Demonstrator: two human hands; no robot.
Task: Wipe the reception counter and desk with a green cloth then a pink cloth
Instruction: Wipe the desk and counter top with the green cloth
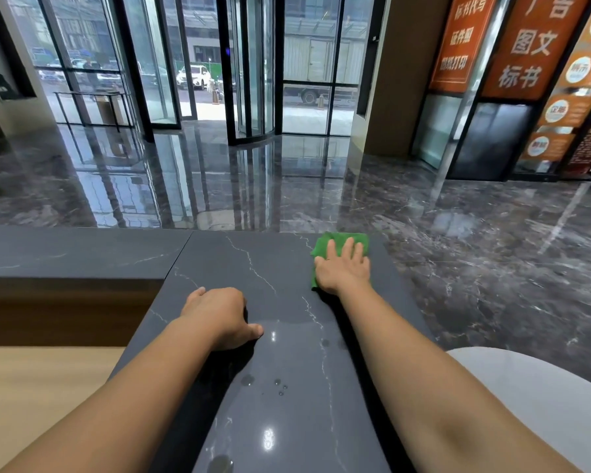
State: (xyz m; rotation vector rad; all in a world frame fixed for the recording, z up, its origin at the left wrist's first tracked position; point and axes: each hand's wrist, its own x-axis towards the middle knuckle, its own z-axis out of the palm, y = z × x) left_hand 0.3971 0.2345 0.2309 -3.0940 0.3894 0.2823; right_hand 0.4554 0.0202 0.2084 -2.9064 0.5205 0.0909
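A green cloth (335,243) lies flat on the dark grey veined reception counter (273,268), near its far right corner. My right hand (342,268) presses down on the cloth with fingers spread; most of the cloth is hidden under the palm. My left hand (220,315) rests on the counter nearer to me, fingers curled under into a loose fist, thumb pointing right, nothing visible in it. Several water drops (280,387) sit on the counter between my forearms. No pink cloth is in view.
The counter continues to the left as a second slab (65,250). Below it at left is a light wooden desk surface (31,387). A white rounded object (543,397) sits at the lower right. Beyond the counter are a glossy marble floor (458,250) and glass doors.
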